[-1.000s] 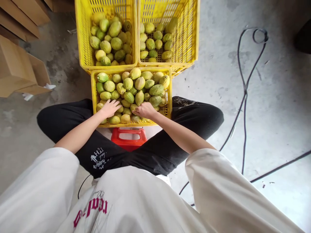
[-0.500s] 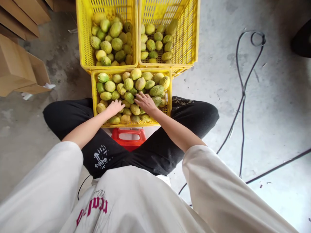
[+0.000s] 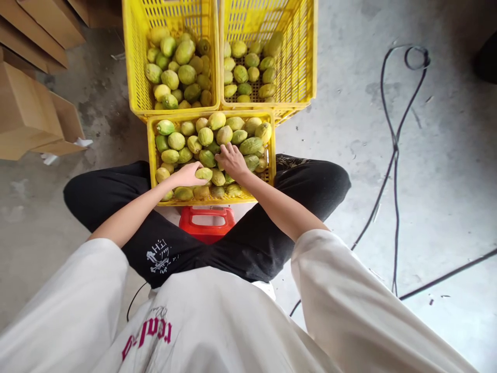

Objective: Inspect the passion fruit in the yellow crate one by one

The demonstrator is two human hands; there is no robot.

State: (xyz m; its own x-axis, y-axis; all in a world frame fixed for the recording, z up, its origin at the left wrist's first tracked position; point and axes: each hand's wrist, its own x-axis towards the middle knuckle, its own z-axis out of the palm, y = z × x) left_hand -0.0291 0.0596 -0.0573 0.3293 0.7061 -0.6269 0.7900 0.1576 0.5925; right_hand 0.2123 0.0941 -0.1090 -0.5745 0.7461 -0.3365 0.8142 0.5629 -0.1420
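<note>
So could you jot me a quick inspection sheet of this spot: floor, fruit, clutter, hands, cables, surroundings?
Surface: grey concrete floor, stained.
Job's things: near yellow plastic crate heaped with green-yellow oval fruits; two more yellow crates behind, part filled.
Clutter: red plastic stool under the person.
Hands: left hand cupped on one fruit; right hand spread on the heap.
Cables: black cable looping across the floor.
Surroundings: brown cardboard boxes at left.

The crates [image 3: 152, 155] are bright yellow plastic lattice, and the fruit [image 3: 205, 136] in them runs from green to pale yellow. The stool [image 3: 207, 224] is red. The trousers [image 3: 310, 184] are black with white print; the shirt [image 3: 217, 321] is off-white with magenta lettering. The floor [image 3: 438, 171] is mottled grey, the cable [image 3: 394, 140] black, the cardboard [image 3: 27, 114] tan.
</note>
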